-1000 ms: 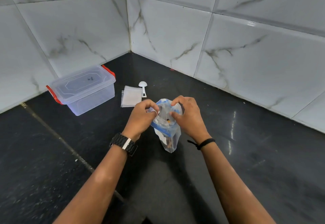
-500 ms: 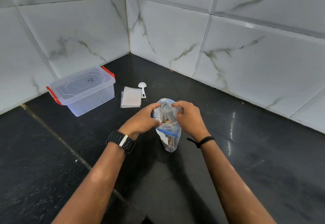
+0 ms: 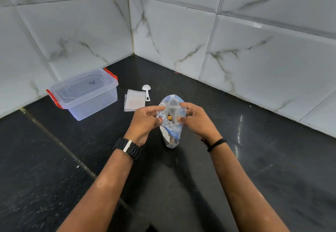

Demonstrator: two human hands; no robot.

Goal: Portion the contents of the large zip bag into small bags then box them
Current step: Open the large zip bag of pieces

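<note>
Head view, large zip bag [image 3: 171,122] upright, mouth up

Little you can read here: one mark on the box lid, and print on the bag.

On the lid of the clear plastic box [image 3: 82,94] you can see a small dark handwritten mark near the middle; it looks like a "7" or "1" with a short stroke beside it, but you cannot tell which. The large zip bag [image 3: 171,120] carries blue and white printing on its upper part, too crumpled and blurred for you to make out any word or brand.
</note>
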